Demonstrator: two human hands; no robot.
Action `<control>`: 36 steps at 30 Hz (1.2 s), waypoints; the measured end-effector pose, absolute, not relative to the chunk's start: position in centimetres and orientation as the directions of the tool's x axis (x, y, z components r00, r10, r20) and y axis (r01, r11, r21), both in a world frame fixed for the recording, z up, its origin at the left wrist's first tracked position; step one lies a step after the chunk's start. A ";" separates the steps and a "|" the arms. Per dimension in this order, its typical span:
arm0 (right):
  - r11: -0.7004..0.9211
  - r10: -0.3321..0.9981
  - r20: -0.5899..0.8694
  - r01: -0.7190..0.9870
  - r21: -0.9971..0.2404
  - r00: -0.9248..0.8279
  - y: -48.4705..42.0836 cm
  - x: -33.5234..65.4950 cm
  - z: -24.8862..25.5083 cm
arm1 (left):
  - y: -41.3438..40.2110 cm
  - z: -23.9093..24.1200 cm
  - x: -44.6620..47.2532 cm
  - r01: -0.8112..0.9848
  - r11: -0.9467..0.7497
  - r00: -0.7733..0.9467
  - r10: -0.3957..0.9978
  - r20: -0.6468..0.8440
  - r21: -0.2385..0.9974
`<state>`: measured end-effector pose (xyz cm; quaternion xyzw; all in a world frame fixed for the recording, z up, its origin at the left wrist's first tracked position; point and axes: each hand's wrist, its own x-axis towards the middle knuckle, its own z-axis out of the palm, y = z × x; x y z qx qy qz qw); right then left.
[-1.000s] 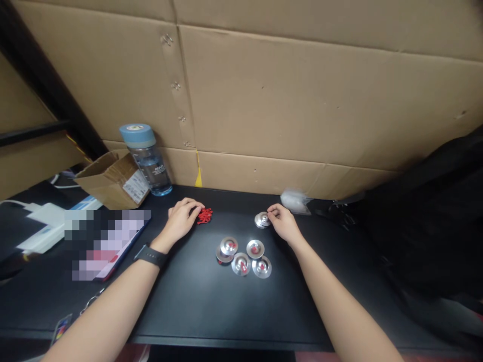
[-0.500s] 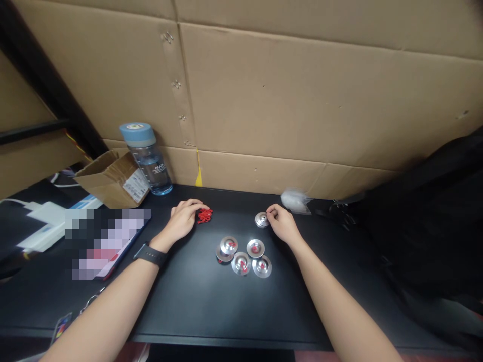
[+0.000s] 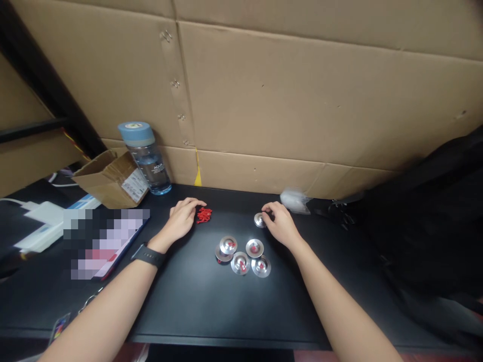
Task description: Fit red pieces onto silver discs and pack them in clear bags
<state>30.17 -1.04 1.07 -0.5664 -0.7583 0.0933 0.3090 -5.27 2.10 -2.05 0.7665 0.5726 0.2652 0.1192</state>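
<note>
My left hand (image 3: 183,217) rests on the black table (image 3: 196,306), fingers curled, with the fingertips at a small heap of red cords (image 3: 204,215). A black watch sits on that wrist. My right hand (image 3: 278,222) has its fingers closed over a small stack of silver metal discs (image 3: 259,219) at the back of the table. Nearer to me lies a cluster of several silver discs with red cords in their centres (image 3: 243,254), between my two forearms.
A blue-lidded water bottle (image 3: 144,156) and an open cardboard box (image 3: 109,178) stand at the back left. A crumpled clear plastic bag (image 3: 295,199) lies at the back right, with dark fabric (image 3: 422,221) on the right. Cardboard sheets form the wall behind.
My right hand has slid left over the small disc stack, covering more of it. My left hand has stayed by the red cords.
</note>
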 end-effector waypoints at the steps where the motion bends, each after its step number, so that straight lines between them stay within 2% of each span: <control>1: 0.419 0.890 0.379 0.781 -0.464 -0.252 -1.6 29.7 1.8 | 2.1 -2.1 -5.3 0.812 -0.315 0.199 0.941 0.274 0.492; 4: 0.607 0.794 0.292 0.666 -0.434 -0.533 -3.8 27.6 3.4 | 2.1 -2.0 -5.2 0.797 -0.320 0.182 0.936 0.301 0.513; 6: 0.682 0.718 0.252 0.584 -0.440 -0.649 -5.1 26.0 3.7 | 2.0 -1.7 -5.1 0.775 -0.340 0.173 0.925 0.338 0.532; 12: 0.687 0.724 0.260 0.633 -0.356 -0.640 -6.1 23.1 2.1 | 0.7 -0.1 -4.3 0.711 -0.420 0.130 0.867 0.481 0.565; 14: 0.651 0.758 0.313 0.644 -0.401 -0.572 -5.8 23.2 1.9 | -0.2 0.6 -3.7 0.709 -0.454 0.149 0.845 0.514 0.540; 17: 0.545 0.838 0.373 0.601 -0.585 -0.398 -5.4 23.6 1.8 | -1.9 1.6 -2.2 0.674 -0.568 0.308 0.797 0.520 0.472; 20: 0.413 0.908 0.323 0.435 -0.800 -0.268 -5.1 23.7 1.6 | -3.7 2.2 -0.1 0.608 -0.663 0.468 0.744 0.477 0.437; 23: 0.276 0.942 0.222 0.202 -0.940 -0.253 -5.1 23.5 1.3 | -5.0 2.4 1.7 0.549 -0.706 0.503 0.706 0.498 0.446; 27: 0.182 0.943 0.166 0.030 -0.983 -0.287 -5.4 22.9 1.4 | -5.6 2.2 2.5 0.529 -0.711 0.456 0.699 0.551 0.463; 36: 0.050 0.940 0.096 -0.146 -0.988 -0.327 -6.3 22.3 2.3 | -5.4 2.4 2.3 0.544 -0.702 0.389 0.697 0.603 0.460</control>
